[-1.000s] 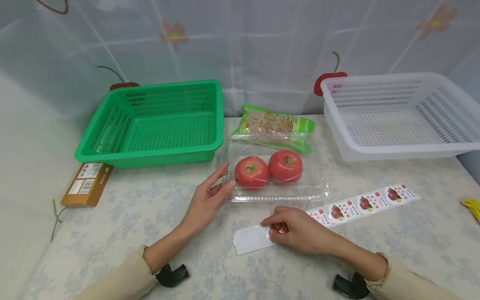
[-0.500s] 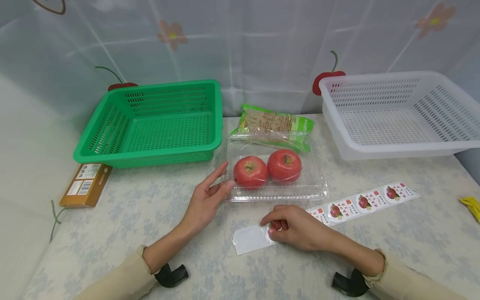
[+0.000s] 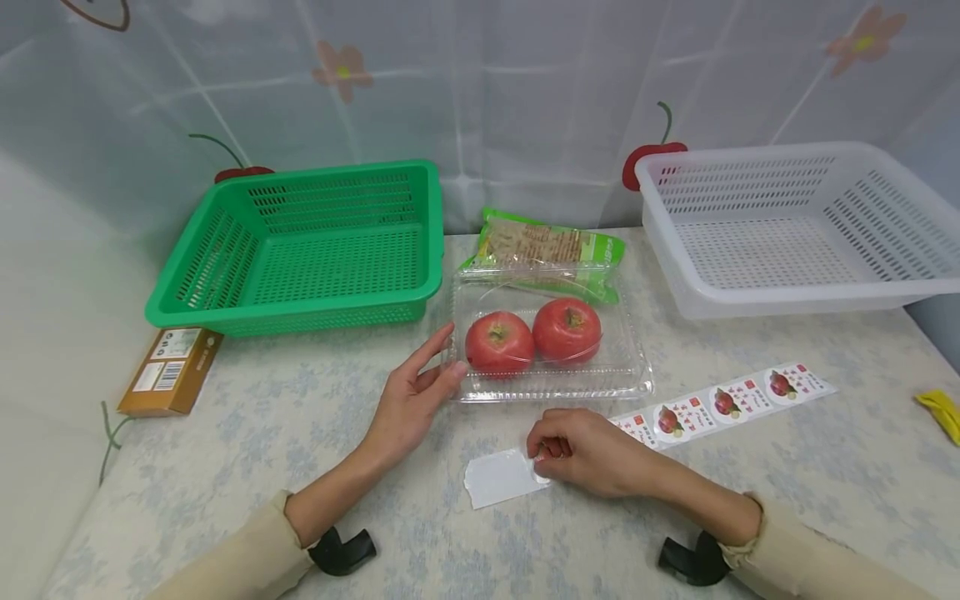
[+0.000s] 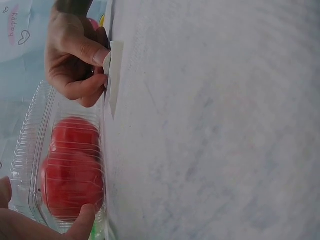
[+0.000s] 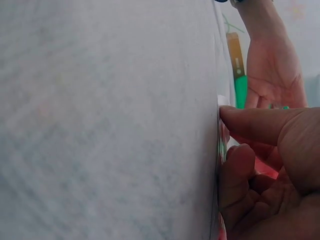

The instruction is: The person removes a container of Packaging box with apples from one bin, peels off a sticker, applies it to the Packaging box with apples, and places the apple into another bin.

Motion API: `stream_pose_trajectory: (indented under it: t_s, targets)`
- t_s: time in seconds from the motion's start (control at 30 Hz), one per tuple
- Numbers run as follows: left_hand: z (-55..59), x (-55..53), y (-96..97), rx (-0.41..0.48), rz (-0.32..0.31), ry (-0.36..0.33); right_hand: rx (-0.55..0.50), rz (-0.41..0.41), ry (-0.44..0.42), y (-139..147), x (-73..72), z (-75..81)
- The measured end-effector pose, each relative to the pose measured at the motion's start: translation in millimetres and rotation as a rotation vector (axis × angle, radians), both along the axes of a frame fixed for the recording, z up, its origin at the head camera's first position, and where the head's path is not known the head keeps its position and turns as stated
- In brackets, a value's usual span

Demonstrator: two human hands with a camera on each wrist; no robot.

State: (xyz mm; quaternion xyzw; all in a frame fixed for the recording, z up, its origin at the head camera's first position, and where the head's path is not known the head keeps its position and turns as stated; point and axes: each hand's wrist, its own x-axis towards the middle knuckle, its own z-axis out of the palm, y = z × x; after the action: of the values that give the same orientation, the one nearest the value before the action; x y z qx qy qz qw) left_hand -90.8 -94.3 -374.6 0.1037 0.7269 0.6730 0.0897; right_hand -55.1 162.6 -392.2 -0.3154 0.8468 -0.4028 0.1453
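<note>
A strip of round fruit-print stickers (image 3: 723, 404) lies slantwise on the table, its left end bare white backing. My right hand (image 3: 596, 454) is over the strip and pinches the edge of the leftmost sticker (image 4: 107, 62) between thumb and fingers; in the left wrist view that edge bends up off the backing. Above the strip sits a clear plastic clamshell box (image 3: 555, 388) with two red apples (image 3: 498, 342) inside. My left hand (image 3: 405, 412) rests at the box's lower left corner, thumb and fingers extended along its side. Part of the strip is hidden under my right hand.
Behind the clamshell lies a green-edged food packet (image 3: 551, 246). A green basket (image 3: 337, 267) stands at the back left, with a brown box (image 3: 171, 372) by its front corner. At the back right is a white basket (image 3: 765, 250); a yellow wrapper (image 3: 941, 414) lies far right.
My right fingers have curled in and drawn slightly up and right, lifting the sticker's edge. Its red print at my fingertips has gone out of sight. My left hand stays at the clamshell box.
</note>
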Motion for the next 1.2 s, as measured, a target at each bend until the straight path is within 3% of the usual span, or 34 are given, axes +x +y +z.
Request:
stream_pose_trajectory:
  t_s: [0.23, 0.53, 1.03, 1.2]
  targets:
    - [0.0, -0.1, 1.4, 0.003, 0.002, -0.006, 0.000, 0.020, -0.017, 2.0, -1.3, 2.1]
    - [-0.2, -0.6, 0.1, -0.004, 0.002, -0.008, -0.025, 0.047, -0.123, 8.4, -5.3, 1.2]
    - [-0.3, -0.6, -0.5, 0.011, -0.003, -0.001, 0.016, 0.015, -0.027, 0.9, -6.0, 3.3]
    - [-0.5, -0.7, -0.7, 0.004, -0.003, -0.002, 0.007, -0.001, -0.036, 0.1, -5.7, 3.0]
